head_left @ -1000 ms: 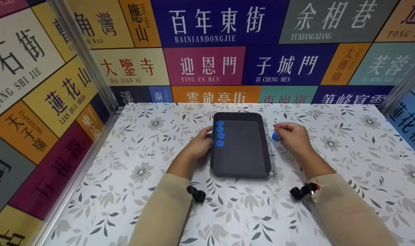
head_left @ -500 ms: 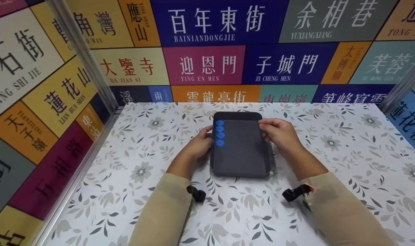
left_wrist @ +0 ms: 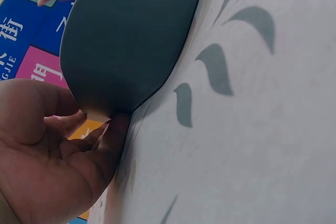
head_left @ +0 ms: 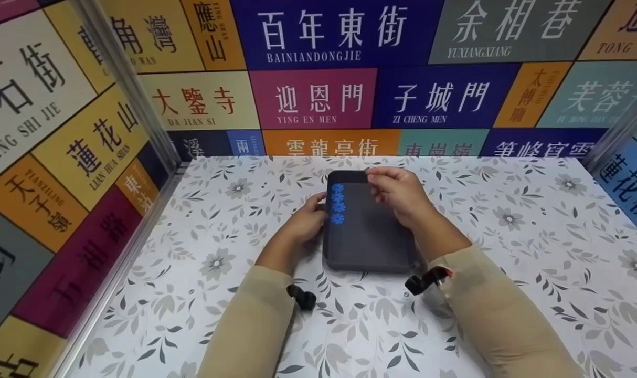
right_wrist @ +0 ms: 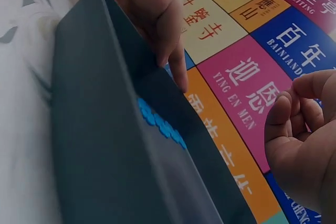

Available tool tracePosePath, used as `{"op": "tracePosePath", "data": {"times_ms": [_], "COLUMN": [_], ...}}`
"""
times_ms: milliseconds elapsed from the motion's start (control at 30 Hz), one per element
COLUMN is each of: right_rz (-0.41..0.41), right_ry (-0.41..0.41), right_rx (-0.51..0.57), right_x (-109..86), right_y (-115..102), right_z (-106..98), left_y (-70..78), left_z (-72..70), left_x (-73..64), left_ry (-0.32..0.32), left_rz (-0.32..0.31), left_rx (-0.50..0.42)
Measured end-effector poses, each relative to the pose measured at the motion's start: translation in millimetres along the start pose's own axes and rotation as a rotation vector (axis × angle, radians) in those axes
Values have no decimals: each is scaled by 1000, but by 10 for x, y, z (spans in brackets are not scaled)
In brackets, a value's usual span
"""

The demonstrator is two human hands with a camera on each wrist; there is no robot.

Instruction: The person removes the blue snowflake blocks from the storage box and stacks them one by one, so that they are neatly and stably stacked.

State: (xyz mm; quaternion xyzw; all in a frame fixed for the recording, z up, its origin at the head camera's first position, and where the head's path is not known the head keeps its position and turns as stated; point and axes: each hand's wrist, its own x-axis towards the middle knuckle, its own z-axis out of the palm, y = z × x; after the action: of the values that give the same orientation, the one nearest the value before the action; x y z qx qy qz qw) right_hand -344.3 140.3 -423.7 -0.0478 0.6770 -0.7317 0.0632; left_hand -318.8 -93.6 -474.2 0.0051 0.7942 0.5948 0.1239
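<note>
A dark grey rectangular tray (head_left: 371, 241) lies on the table, with several blue flower-shaped pieces (head_left: 338, 203) in a row along its left wall. At that left side my left hand (head_left: 307, 223) grips the wall between thumb and fingers; in the left wrist view the hand (left_wrist: 58, 150) holds the tray's edge (left_wrist: 126, 40). Over the tray's far right part hangs my right hand (head_left: 400, 191), thumb and index fingertips pinched together, as the right wrist view of that hand (right_wrist: 307, 135) also shows. The small blue piece it carried earlier is hidden by its fingers.
A white tablecloth (head_left: 219, 315) with grey leaves and flowers covers the table. Sign-patterned walls (head_left: 318, 100) stand at the back and sides, with a metal corner post (head_left: 135, 79) at the left. Black camera mounts sit at both cuffs.
My right hand has moved left from beside the tray to over its far part. The blue piece below its fingers has gone out of sight. My left hand stays on the tray's wall.
</note>
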Motion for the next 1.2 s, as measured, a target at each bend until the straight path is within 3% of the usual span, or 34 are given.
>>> {"op": "tracePosePath", "data": {"times_ms": [300, 467, 600, 867, 1033, 1200], "right_rz": [125, 162, 125, 80, 80, 123], "right_ry": [-95, -78, -39, -15, -97, -205], "right_rx": [37, 12, -65, -104, -164, -258], "right_x": [429, 618, 731, 829, 819, 800], "right_y": [-21, 53, 118, 363, 479, 526], "right_z": [192, 280, 394, 437, 381, 365], "left_y": [-20, -15, -19, -18, 0, -14], "left_z": [13, 8, -5, -7, -12, -26], "left_x": [3, 10, 16, 26, 11, 21], "left_ry": [13, 14, 9, -7, -2, 14], "left_rz": [-9, -9, 2, 10, -29, -31], "left_rx": [-24, -15, -17, -31, -49, 5]}}
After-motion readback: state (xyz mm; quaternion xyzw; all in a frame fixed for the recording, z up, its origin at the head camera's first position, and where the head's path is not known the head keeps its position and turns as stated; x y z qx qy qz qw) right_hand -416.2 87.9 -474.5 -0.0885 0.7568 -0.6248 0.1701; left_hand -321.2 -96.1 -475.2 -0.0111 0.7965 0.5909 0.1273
